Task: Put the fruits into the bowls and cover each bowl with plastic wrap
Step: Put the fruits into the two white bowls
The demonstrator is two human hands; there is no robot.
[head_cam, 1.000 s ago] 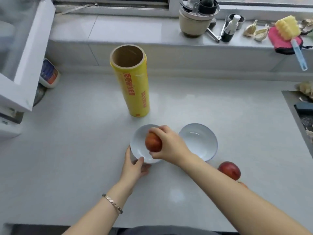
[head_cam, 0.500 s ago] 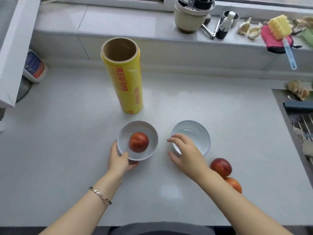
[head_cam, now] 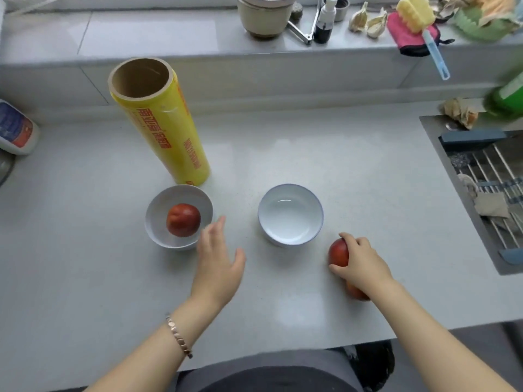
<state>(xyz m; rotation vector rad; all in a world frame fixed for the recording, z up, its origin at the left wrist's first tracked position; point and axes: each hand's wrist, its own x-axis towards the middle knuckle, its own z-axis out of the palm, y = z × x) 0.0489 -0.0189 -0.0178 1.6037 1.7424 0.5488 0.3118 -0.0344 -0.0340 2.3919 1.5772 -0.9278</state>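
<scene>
Right hand clasping red fruit (beside empty bowl), left hand spread

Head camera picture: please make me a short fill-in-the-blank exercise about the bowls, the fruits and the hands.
1. The red round fruit lies inside the ____ white ceramic bowl.
2. The right white ceramic bowl is ____.
3. The ____ hand grips a second red fruit on the grey countertop.
4. The yellow roll of plastic wrap stands ____ the left bowl.

Missing words: left; empty; right; behind
</scene>
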